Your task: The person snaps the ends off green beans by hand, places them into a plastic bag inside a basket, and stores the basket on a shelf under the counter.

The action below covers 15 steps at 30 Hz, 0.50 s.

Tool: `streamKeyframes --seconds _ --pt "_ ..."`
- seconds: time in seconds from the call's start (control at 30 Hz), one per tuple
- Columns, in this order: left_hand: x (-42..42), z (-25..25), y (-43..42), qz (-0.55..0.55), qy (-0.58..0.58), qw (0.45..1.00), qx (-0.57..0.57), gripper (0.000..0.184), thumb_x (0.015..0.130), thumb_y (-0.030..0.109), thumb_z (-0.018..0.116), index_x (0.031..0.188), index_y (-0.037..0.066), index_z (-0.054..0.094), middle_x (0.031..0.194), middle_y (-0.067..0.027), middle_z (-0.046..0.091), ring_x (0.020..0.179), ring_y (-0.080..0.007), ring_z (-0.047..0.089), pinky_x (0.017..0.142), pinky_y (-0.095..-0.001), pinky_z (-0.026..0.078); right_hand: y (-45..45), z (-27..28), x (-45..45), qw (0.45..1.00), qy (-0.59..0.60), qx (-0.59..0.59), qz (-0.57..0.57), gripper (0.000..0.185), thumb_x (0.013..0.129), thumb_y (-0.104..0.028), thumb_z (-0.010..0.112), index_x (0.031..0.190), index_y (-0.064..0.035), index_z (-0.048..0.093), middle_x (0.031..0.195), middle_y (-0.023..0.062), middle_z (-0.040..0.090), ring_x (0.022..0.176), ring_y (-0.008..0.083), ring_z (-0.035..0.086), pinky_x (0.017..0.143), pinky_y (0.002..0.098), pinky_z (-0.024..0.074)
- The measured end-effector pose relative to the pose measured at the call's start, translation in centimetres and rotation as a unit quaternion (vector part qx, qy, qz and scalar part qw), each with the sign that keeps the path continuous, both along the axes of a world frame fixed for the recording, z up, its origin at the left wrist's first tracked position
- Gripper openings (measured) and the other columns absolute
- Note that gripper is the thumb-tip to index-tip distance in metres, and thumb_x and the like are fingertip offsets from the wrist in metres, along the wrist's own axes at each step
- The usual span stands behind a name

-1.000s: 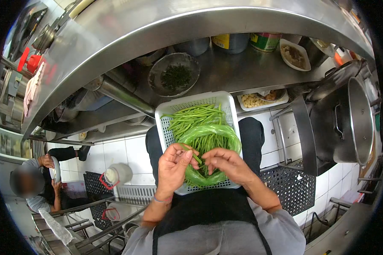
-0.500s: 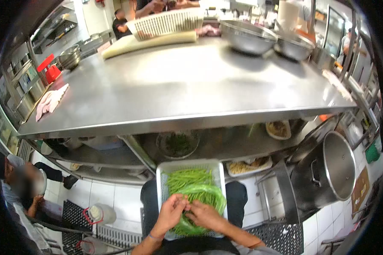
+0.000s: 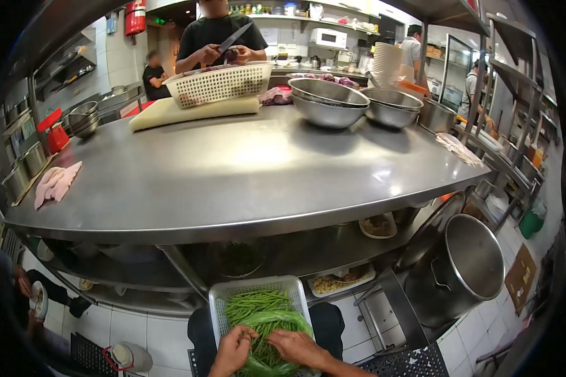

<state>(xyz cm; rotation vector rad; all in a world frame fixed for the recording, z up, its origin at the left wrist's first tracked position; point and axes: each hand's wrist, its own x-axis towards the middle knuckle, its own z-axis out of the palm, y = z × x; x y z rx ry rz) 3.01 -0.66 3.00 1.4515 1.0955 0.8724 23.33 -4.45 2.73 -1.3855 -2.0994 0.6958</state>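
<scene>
A white perforated plastic basket point(image 3: 215, 308) sits between my knees, below the table's front edge. Long thin green beans point(image 3: 251, 304) fill it, and a light green plastic bag point(image 3: 289, 319) lies over part of them, with more beans inside. Above the beans, my left hand point(image 3: 234, 349) has its thumb and fingers pinched together. My right hand point(image 3: 295, 347) is beside it over the bag, its fingers also drawn together. What the fingertips hold is too small to make out. A small gap separates the two hands.
The steel table point(image 3: 233, 169) stands ahead, bearing metal bowls point(image 3: 330, 113), a cream basket point(image 3: 220, 87) and a pink cloth point(image 3: 58, 183). Across it a person holds a knife point(image 3: 235, 38). A tall steel pot point(image 3: 453, 270) stands right; another person point(image 3: 34, 295) sits left.
The head view has tilted up, bringing the person across the table further into sight. My hands, close together before, are now slightly apart over the beans.
</scene>
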Motion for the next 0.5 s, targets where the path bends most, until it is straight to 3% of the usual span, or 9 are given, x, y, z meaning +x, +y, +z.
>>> streamKeyframes --seconds 0.07,0.2,0.33,0.5 --pt "-0.2 -2.2 -0.2 -0.034 0.033 0.996 0.069 0.032 0.093 0.025 0.066 0.113 0.001 0.060 0.082 -0.0027 0.059 0.069 -0.0118 0.051 0.061 -0.0275 0.043 -0.1 0.4 0.4 1.000 0.008 0.013 0.010 0.019 0.087 -0.008 0.063 0.106 -0.0040 0.064 0.090 0.0140 0.063 0.078 0.0356 0.066 0.065 0.0448 0.0541" --pt "1.6 0.7 -1.7 -0.087 0.064 0.994 0.018 0.028 0.098 0.023 0.059 0.116 0.002 0.059 0.078 -0.0014 0.059 0.065 -0.0104 0.050 0.059 -0.0289 0.043 -1.3 3.7 1.1 0.996 0.056 0.062 0.007 0.020 0.087 -0.005 0.062 0.107 -0.0034 0.065 0.090 0.0145 0.065 0.077 0.0352 0.066 0.065 0.0421 0.0547" --pt "2.6 1.7 -2.2 -0.112 0.047 0.981 0.151 0.025 0.100 0.022 0.056 0.109 0.000 0.065 0.082 -0.0009 0.062 0.070 -0.0093 0.054 0.059 -0.0254 0.044 -2.0 6.4 2.3 0.991 0.104 0.086 -0.002 0.021 0.088 -0.006 0.064 0.109 -0.0030 0.067 0.090 0.0150 0.068 0.079 0.0331 0.068 0.066 0.0379 0.0556" --pt "2.5 3.7 -2.6 -0.148 -0.010 0.988 -0.039 0.023 0.100 0.022 0.058 0.101 0.001 0.068 0.083 0.0018 0.063 0.071 -0.0066 0.053 0.059 -0.0234 0.044 -1.8 6.6 2.8 0.990 0.119 0.070 0.010 0.020 0.090 -0.007 0.064 0.109 -0.0030 0.067 0.089 0.0151 0.069 0.079 0.0316 0.069 0.066 0.0368 0.0559"
